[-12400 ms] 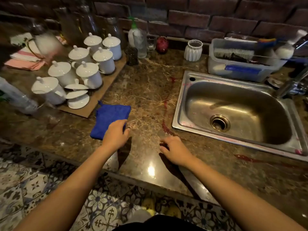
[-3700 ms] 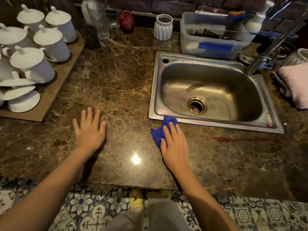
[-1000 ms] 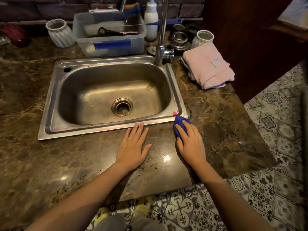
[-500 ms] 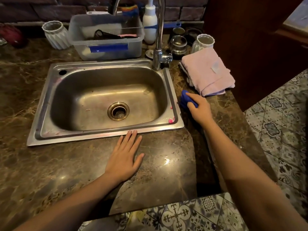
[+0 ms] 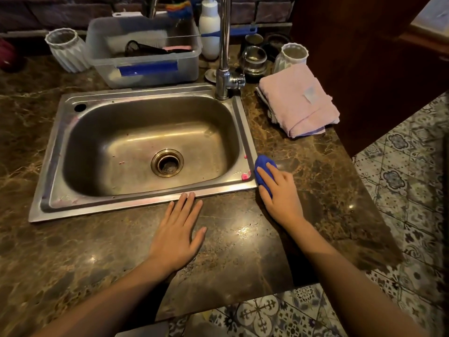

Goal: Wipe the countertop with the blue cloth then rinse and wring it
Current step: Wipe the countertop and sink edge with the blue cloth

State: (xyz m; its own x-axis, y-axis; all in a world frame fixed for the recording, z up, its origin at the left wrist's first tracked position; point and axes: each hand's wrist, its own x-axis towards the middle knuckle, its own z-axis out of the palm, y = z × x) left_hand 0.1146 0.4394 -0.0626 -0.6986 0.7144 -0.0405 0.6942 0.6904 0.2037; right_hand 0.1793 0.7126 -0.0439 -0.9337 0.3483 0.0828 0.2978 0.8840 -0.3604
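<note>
The blue cloth (image 5: pixel 263 166) is bunched into a wad on the brown marble countertop (image 5: pixel 315 171), right against the front right corner of the steel sink (image 5: pixel 121 203). My right hand (image 5: pixel 283 195) lies over the wad with its fingers curved round it and presses it down. Flat on the counter in front of the sink rests my left hand (image 5: pixel 178 229), fingers straight, its fingertips touching the sink's front rim. Pink spots (image 5: pixel 245 175) sit on the sink rim beside the cloth. The tap (image 5: pixel 224 57) stands at the sink's back right corner.
A folded pink towel (image 5: pixel 298 100) lies right of the tap. Behind the sink are a clear plastic tub (image 5: pixel 145 69) with brushes, a white soap bottle (image 5: pixel 209 27), two white ribbed vases (image 5: pixel 66 48), (image 5: pixel 291 55) and metal cups (image 5: pixel 252 59). The counter ends just right of my right hand, above tiled floor (image 5: pixel 408 186).
My right hand has drawn the cloth back along the sink's right side, from beside the pink towel to the sink's front right corner. My left hand has stayed flat on the counter.
</note>
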